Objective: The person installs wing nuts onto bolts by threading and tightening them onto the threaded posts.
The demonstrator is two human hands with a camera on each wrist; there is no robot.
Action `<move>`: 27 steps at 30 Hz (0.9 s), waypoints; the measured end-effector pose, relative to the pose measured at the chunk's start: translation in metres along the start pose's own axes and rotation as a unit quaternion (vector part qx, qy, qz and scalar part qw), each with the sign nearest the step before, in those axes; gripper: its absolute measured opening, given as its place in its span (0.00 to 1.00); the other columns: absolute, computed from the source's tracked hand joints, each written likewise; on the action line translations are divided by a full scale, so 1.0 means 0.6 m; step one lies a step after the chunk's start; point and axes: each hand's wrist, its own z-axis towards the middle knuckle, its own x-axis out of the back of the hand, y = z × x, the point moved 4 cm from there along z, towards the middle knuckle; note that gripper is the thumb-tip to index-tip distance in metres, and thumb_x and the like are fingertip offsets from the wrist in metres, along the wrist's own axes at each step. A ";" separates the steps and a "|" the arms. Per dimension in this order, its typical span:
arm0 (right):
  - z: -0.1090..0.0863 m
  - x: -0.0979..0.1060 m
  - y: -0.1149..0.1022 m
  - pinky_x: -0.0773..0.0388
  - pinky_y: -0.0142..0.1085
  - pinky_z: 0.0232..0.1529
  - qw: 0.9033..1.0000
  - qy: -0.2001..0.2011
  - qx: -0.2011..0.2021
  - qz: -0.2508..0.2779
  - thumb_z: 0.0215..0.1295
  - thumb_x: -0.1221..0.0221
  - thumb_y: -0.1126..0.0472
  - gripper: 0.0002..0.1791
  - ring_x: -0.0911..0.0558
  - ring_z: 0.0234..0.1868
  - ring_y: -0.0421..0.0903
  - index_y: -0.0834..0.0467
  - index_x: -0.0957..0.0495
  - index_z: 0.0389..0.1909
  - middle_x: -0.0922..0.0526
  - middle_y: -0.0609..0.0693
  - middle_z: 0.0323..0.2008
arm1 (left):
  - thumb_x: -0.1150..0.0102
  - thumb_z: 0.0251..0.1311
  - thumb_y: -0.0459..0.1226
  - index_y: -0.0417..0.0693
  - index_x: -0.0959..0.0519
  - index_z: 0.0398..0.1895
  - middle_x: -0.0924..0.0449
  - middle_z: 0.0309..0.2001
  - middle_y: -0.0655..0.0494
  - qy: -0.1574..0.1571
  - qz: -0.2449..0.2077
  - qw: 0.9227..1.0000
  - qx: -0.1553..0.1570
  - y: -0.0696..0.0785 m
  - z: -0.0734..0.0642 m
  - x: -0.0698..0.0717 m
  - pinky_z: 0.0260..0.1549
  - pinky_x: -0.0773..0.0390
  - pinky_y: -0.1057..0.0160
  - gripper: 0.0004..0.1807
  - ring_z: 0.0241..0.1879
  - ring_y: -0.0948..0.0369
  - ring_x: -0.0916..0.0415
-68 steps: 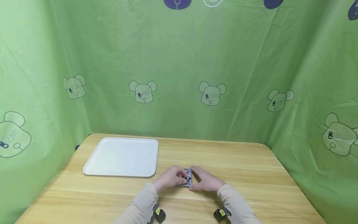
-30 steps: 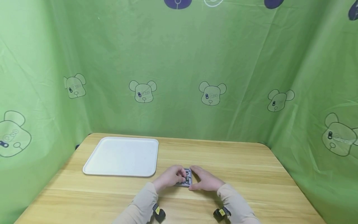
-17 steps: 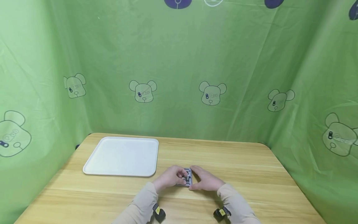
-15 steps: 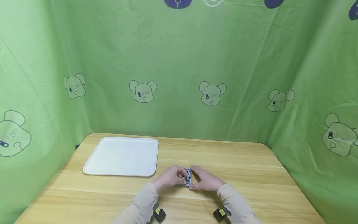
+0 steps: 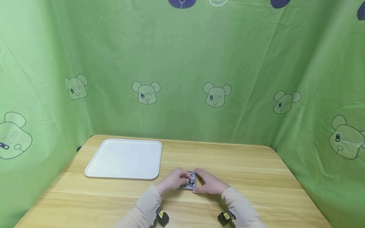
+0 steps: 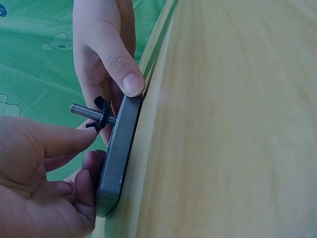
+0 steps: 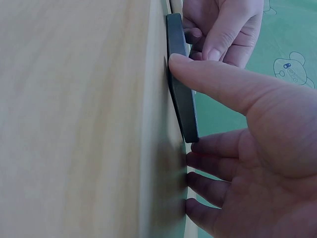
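A grey rectangular metal block (image 6: 118,151) lies flat on the table between both hands. From its top a threaded bolt (image 6: 84,112) stands up, carrying a black wing nut (image 6: 103,113) partway along the thread. My left hand (image 5: 172,180) pinches the wing nut; its thumb tip is at the lower wing, and the index finger is mostly hidden behind the thumb. My right hand (image 5: 211,183) holds the block's right end, thumb on the near side (image 7: 179,62) and fingers toward the far side. In the head view, the left hand covers the block's left part.
The wooden table (image 5: 242,164) carries a white tray (image 5: 125,160) at the back left. Green curtains (image 5: 176,57) with bear prints enclose the table on the far side and both flanks. Black wrist cameras (image 5: 163,218) are strapped at both sleeves.
The left thumb and fingers shift back and forth at the wing nut, and its wings show at differing angles. The right hand and the block stay in place.
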 end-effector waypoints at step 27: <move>0.005 -0.001 0.004 0.46 0.61 0.70 1.000 -0.006 -0.004 0.012 0.47 0.29 0.44 0.56 0.41 0.72 0.66 0.65 0.44 0.72 0.43 0.66 0.73 | 0.28 0.47 0.31 0.45 0.20 0.30 0.24 0.30 0.58 0.003 -0.046 0.998 0.031 -0.007 0.002 -0.003 0.33 0.31 0.69 0.09 0.32 0.64 0.31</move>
